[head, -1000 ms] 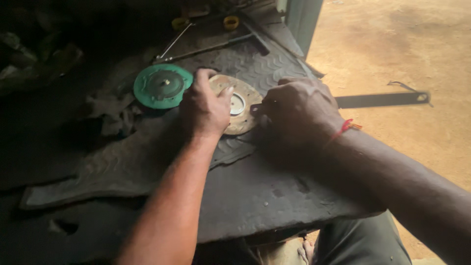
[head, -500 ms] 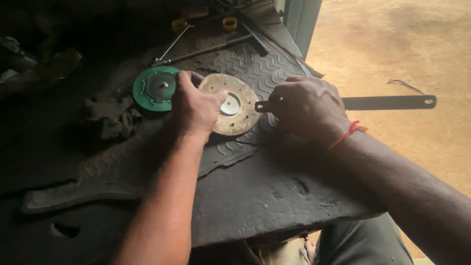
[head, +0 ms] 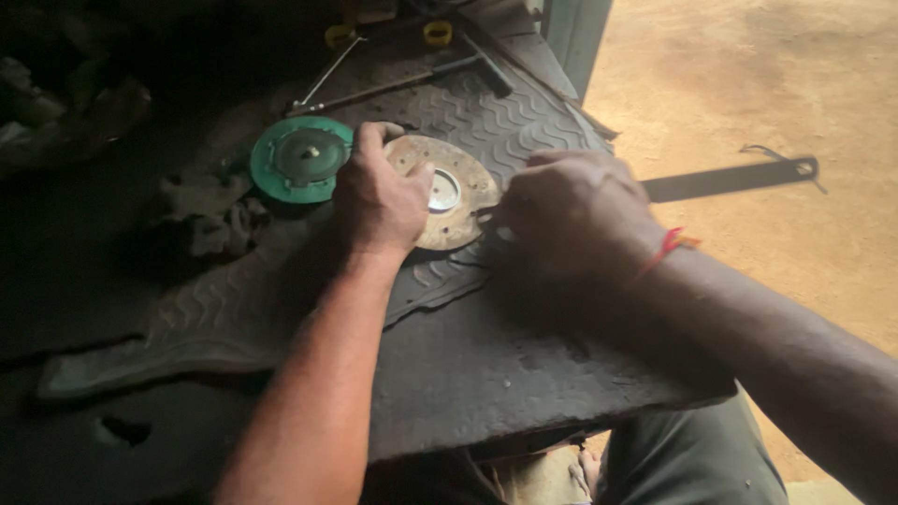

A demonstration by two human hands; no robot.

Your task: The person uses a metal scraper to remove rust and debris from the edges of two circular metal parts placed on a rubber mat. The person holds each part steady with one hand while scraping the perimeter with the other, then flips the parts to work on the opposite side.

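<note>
A round brownish metal disc (head: 456, 201) with a bright centre hole lies flat on a dark ribbed rubber mat (head: 505, 112). My left hand (head: 379, 196) presses down on the disc's left part, fingers curled over its rim. My right hand (head: 572, 208) is closed at the disc's right edge, apparently around a small tool that the fingers hide. A red thread circles my right wrist. A green disc (head: 299, 159) with a dark hub lies just left of my left hand.
Long metal rods and a hammer-like tool (head: 440, 70) lie at the back of the bench, with two yellow rings (head: 436, 33) beyond. A crumpled rag (head: 201, 215) sits left. A flat metal bar (head: 730, 178) lies on the sandy ground to the right.
The view has shifted slightly. My left hand has slid a little over the brownish disc, and my right hand has stayed closed at its right edge.
</note>
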